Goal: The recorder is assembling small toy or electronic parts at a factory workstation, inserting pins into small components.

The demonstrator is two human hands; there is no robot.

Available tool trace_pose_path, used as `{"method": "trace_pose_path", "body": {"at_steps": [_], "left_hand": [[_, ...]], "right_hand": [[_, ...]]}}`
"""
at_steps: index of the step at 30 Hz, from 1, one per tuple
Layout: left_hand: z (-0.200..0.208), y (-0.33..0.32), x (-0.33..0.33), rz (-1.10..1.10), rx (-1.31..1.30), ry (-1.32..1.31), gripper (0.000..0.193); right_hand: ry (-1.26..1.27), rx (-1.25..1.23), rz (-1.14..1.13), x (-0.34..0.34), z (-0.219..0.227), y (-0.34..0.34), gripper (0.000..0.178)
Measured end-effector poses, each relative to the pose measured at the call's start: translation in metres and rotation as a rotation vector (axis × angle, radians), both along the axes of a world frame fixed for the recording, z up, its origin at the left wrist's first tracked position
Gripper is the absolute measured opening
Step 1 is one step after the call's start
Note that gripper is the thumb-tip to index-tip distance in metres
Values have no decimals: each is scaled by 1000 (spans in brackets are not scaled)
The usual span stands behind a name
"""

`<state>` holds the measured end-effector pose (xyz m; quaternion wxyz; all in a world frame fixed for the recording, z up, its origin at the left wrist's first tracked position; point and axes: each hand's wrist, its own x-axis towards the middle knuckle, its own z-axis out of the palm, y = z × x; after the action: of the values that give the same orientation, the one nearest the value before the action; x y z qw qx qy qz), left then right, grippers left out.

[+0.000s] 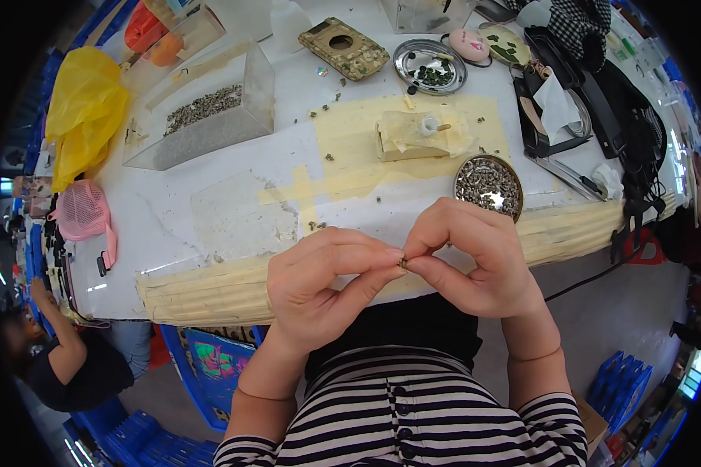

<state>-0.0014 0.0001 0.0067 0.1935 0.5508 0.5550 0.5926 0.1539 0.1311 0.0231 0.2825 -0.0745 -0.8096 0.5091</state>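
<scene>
My left hand and my right hand meet fingertip to fingertip just above the table's front edge. Between the pinched thumbs and forefingers sits a tiny dark metallic piece, mostly hidden by the fingers; its kind is too small to make out. Right behind my right hand stands a round tin full of small metal parts. Farther back, a taped block holds a small white cup with a thin stick beside it.
At the left is a clear bin of small parts, near a yellow bag and a pink mesh pouch. A metal dish of dark pieces and a camouflage box lie at the back. Tweezers rest at right. Another person sits at far left.
</scene>
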Motion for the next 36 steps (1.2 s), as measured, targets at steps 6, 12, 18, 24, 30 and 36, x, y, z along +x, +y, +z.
{"method": "trace_pose_path", "body": {"at_steps": [6, 12, 18, 24, 30, 36], "left_hand": [[0, 0, 0, -3, 7, 11, 18], [0, 1, 2, 48, 30, 91, 17], [2, 1, 2, 27, 25, 118, 16], [2, 2, 4, 31, 37, 140, 16], [2, -3, 3, -89, -124, -434, 9], [-2, -5, -2, -196, -97, -614, 9]], "right_hand": [[9, 24, -14, 1, -1, -1, 11], [35, 59, -55, 0, -2, -3, 9], [10, 70, -54, 3, -2, -4, 10], [10, 92, -41, 4, -2, -2, 12], [126, 242, -163, -5, -3, -10, 19], [188, 394, -208, -7, -11, -13, 26]]}}
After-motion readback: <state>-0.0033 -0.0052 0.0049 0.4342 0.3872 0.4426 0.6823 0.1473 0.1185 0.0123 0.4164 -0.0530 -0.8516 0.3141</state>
